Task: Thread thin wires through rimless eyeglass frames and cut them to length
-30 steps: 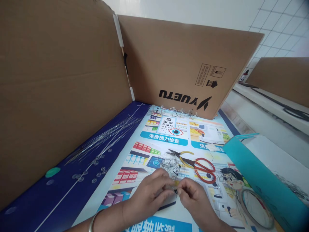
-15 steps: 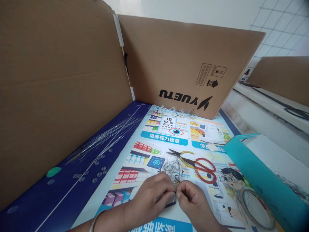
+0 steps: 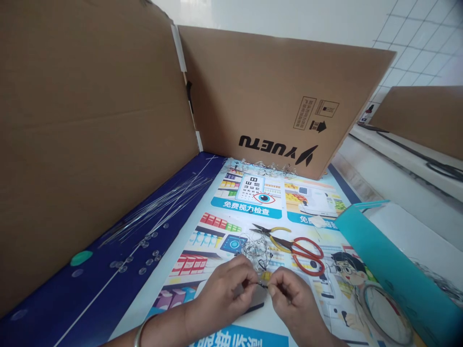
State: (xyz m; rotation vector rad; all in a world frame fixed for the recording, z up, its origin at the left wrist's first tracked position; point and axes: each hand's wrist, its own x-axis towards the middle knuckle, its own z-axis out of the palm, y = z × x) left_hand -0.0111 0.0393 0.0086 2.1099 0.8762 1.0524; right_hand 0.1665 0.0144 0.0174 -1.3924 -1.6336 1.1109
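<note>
My left hand point(image 3: 226, 291) and my right hand point(image 3: 291, 301) meet near the bottom centre, over a printed poster point(image 3: 253, 212). Both pinch the ends of a short thin wire piece point(image 3: 263, 285) stretched between their fingertips; a small dark bit shows on it. Just beyond the fingers lies a tangle of fine wire loops point(image 3: 256, 249). A bangle point(image 3: 138, 332) circles my left wrist.
Yellow-handled pliers point(image 3: 273, 233) and red-handled scissors point(image 3: 306, 254) lie right of the tangle. Long straight wires point(image 3: 162, 205) and several clear beads point(image 3: 144, 250) rest on the dark blue strip at left. Cardboard walls point(image 3: 271, 96) stand behind and left. A teal sheet point(image 3: 383, 260) leans at right, a tape roll point(image 3: 385, 313) beside it.
My hands have drawn slightly apart, so the thin wire piece now shows stretched between the fingertips. Everything else lies as before.
</note>
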